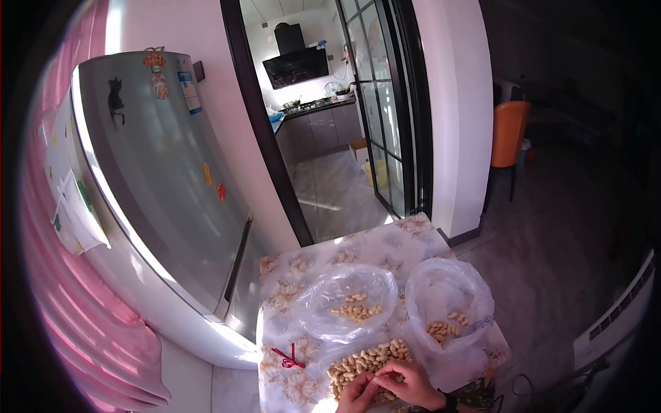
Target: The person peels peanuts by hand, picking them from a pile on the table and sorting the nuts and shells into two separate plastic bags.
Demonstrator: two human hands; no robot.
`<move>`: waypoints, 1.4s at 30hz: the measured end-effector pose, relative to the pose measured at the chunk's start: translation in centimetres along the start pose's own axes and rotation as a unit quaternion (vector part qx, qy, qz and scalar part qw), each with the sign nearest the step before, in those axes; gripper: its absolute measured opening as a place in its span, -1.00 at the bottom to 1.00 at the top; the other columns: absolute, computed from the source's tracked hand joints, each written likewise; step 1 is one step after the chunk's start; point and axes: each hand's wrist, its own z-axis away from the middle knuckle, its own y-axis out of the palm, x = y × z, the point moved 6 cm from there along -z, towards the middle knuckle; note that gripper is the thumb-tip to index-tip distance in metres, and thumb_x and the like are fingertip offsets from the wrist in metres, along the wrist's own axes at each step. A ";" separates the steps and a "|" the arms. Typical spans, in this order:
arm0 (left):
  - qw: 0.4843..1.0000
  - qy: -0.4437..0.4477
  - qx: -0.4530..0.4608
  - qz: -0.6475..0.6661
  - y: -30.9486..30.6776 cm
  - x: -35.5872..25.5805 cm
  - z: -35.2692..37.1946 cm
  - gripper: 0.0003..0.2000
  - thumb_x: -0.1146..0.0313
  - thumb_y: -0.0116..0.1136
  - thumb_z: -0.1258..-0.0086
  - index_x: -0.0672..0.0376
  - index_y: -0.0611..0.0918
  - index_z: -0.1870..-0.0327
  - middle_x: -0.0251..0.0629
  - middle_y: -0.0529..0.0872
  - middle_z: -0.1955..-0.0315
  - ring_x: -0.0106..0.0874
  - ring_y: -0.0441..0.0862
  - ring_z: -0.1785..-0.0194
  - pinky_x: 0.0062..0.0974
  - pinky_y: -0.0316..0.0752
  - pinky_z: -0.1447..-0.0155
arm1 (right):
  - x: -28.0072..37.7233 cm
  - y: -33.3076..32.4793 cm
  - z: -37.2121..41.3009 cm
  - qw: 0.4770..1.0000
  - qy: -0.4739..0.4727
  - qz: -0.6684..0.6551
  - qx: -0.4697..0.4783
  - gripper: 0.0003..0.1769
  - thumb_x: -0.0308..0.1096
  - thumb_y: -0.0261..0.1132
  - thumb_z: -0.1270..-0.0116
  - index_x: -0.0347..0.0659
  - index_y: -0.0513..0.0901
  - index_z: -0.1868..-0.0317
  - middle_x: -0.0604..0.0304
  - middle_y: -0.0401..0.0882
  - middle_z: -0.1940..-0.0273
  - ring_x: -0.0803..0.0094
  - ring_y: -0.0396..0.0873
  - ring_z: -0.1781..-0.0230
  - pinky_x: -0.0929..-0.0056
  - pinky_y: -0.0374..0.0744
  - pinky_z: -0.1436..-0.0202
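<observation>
Left hand [357,397] and right hand [412,385] meet on peanuts [365,361]; grip cannot be told. Bag [323,292] at 12 o'clock; fridge label [190,91] illegible.

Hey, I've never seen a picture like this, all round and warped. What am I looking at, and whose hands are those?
There is one picture, taken by a camera worn on a person's head, looking forward and down; its wide lens bends the edges. No machine here: the left hand and right hand at the bottom are the wearer's own. They meet over a pile of peanuts on a table with a flowered cloth. Whether the fingers pinch a nut is too small to tell. Behind the pile lie two clear plastic bags, the left bag and the right bag, each with a few peanuts inside. A red tie lies on the cloth. A fridge stands to the left.
</observation>
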 end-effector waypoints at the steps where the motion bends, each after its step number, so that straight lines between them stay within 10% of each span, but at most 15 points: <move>1: 1.000 -0.004 -0.017 0.019 -0.3 0.2 0.0 -0.90 0.39 -0.03 -0.56 0.19 0.51 0.13 -0.44 0.57 0.27 -0.70 0.48 0.24 -0.73 0.45 0.19 | 0.3 0.0 0.1 1.000 -0.013 -0.019 -0.022 -0.91 -0.45 0.35 -0.27 -0.28 0.61 0.32 0.22 0.56 0.43 0.52 0.50 0.45 0.52 0.43 0.41; 26: 1.000 0.016 -0.023 -0.010 0.4 -1.6 -0.1 -0.88 0.35 -0.02 -0.55 0.13 0.50 0.24 -0.54 0.49 0.47 -0.74 0.35 0.45 -0.76 0.28 0.40 | -0.4 0.3 0.0 0.999 0.040 0.004 0.018 -0.84 -0.42 0.35 -0.29 -0.28 0.64 0.16 0.20 0.67 0.31 0.53 0.63 0.35 0.56 0.56 0.27; 42: 0.997 0.056 -0.009 -0.054 0.4 -2.1 0.0 -0.90 0.31 0.05 -0.52 0.08 0.52 0.24 -0.59 0.48 0.55 -0.75 0.31 0.52 -0.75 0.20 0.45 | 0.5 -9.9 -1.5 0.974 0.009 0.020 -0.224 -0.85 -0.55 0.36 -0.20 -0.28 0.66 0.19 0.18 0.66 0.35 0.55 0.61 0.40 0.61 0.53 0.33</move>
